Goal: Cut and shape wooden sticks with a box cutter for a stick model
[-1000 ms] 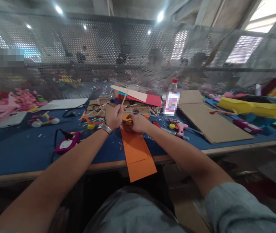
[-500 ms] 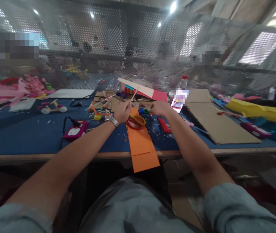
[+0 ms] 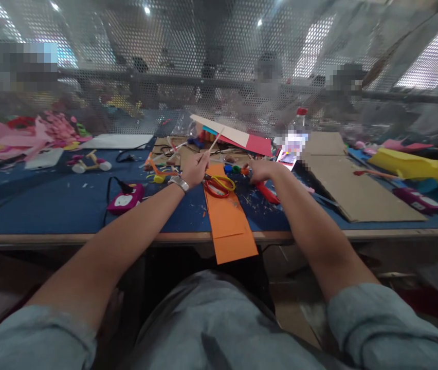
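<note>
My left hand [image 3: 195,170], with a metal watch on the wrist, pinches a thin wooden stick [image 3: 215,141] that points up and to the right. My right hand [image 3: 262,170] rests fingers-down on the blue table just right of the scissors; whether it grips anything small I cannot tell. Red-and-yellow handled scissors [image 3: 218,185] lie on a long orange paper strip [image 3: 229,218] that hangs over the table's near edge. A red utility knife [image 3: 268,193] lies beside my right wrist.
A pink glue gun [image 3: 125,198] with a black cord lies left. Brown cardboard sheets [image 3: 352,190] cover the right side. A bottle [image 3: 295,134], a tilted red-and-cream sheet [image 3: 238,140] and yellow paper [image 3: 419,167] sit further back. A perforated metal screen [image 3: 126,77] backs the table; other people sit behind it.
My right hand left the scissors on the orange strip and moved right, toward the red knife. My left hand kept hold of the stick. The camera tilted down a little.
</note>
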Action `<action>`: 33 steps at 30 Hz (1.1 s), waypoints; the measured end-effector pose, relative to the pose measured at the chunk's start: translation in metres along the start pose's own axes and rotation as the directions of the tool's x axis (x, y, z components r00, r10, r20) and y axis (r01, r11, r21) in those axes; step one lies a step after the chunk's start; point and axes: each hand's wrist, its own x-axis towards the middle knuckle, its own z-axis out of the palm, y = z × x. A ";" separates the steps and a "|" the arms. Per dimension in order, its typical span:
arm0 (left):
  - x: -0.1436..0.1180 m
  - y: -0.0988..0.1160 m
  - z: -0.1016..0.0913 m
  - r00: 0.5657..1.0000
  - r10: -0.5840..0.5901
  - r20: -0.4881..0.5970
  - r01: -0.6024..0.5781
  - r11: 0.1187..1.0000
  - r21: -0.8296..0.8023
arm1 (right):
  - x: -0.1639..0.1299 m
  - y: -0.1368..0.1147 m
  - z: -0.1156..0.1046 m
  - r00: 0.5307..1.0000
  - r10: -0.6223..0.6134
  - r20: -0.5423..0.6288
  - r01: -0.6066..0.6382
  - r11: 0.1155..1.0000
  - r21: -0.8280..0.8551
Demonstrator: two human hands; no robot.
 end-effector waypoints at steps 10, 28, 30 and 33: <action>-0.006 0.011 -0.004 0.993 0.061 0.104 -0.065 0.997 0.041 | 0.017 -0.011 0.016 0.900 -0.050 -0.433 0.170 0.955 0.243; -0.004 0.017 -0.006 0.999 -0.012 0.041 0.012 1.000 -0.020 | 0.007 -0.056 0.027 0.731 -0.151 -0.665 0.503 0.778 0.376; -0.004 0.018 -0.006 0.999 -0.021 0.039 0.022 0.999 -0.034 | 0.006 -0.056 0.025 0.708 -0.115 -0.697 0.508 0.768 0.390; -0.004 0.017 -0.005 0.998 -0.043 0.048 0.046 0.997 -0.058 | 0.005 -0.057 0.025 0.676 -0.067 -0.734 0.520 0.749 0.411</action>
